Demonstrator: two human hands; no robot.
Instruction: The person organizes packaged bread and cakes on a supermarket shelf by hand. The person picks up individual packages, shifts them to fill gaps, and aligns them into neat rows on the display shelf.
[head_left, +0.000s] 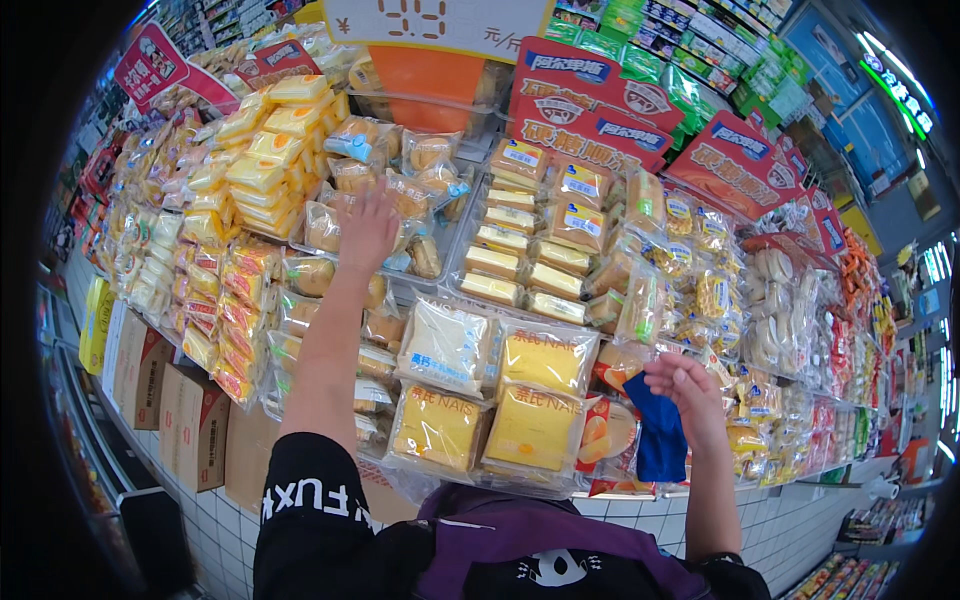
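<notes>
My left hand (367, 225) reaches forward over a plastic tray of round buns (409, 196) in clear wrappers, its fingers spread on or just above them; contact cannot be made out. My right hand (686, 397) is raised at the right with curled fingers, and a dark blue cloth (656, 427) hangs from its thumb side. Between my arms lie packs of yellow sliced bread (536, 427) and a pack of white bread (444, 346). Beyond them, small packaged cakes (499, 240) stand in rows.
Yellow-wrapped cakes (262, 180) are piled high at the left. Red signs (585, 105) and a large price board (442, 26) rise behind the display. Packaged snacks (712, 292) fill the right side. Cardboard boxes (191, 427) stand on the tiled floor at lower left.
</notes>
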